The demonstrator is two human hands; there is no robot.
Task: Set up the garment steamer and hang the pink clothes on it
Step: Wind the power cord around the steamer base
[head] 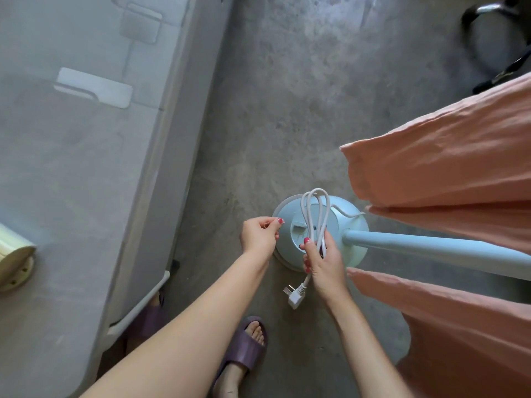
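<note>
Steamer base (339,225) on concrete floor (287,96), pole (431,248) running right. Right hand (324,262) grips looped cord (314,214) over the base; plug (294,295) dangles below. Left hand (258,234) at base's left rim, fingers curled, pinching something too small to tell. Pink cloth (445,168) hangs right, crowding the pole. Bed (86,139) edge left; bare floor between. Slipper (244,349) near.

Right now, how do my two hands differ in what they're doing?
The right hand grips the looped white power cord, its plug dangling below; the left hand grips no cord, its fingertips pinched together. The right is over the steamer base, the left beside its edge. Both have red nails.
</note>
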